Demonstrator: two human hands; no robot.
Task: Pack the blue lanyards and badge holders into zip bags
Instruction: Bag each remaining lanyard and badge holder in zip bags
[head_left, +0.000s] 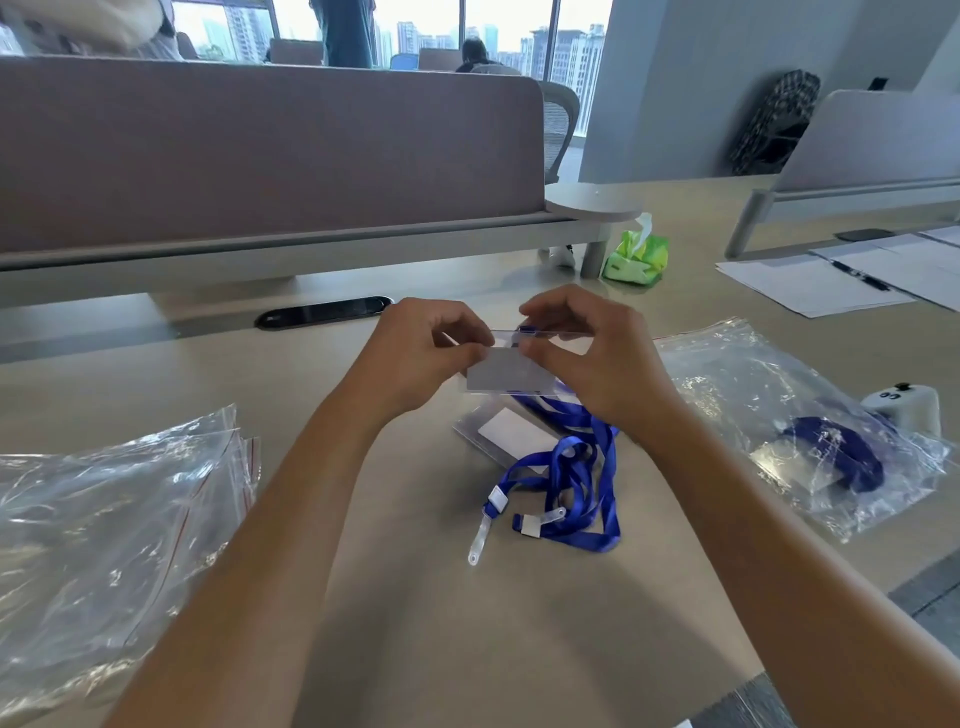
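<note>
My left hand (423, 348) and my right hand (597, 358) both pinch a clear badge holder (511, 374) with a white card inside, held above the table. A blue lanyard strap runs from its top edge down under my right hand. Below lies a tangle of blue lanyards (571, 478) with clear plastic clips, partly over a second badge holder (511, 434) flat on the table. At the left is a stack of empty zip bags (104, 519). At the right lies a zip bag (810, 431) holding a coiled blue lanyard and a badge holder.
A grey desk divider (260, 150) runs across the back. A green tissue pack (636, 254) stands behind the hands. Papers with a pen (857, 278) lie far right. A small white counter device (906, 408) sits beside the filled bag. The table edge drops off at lower right.
</note>
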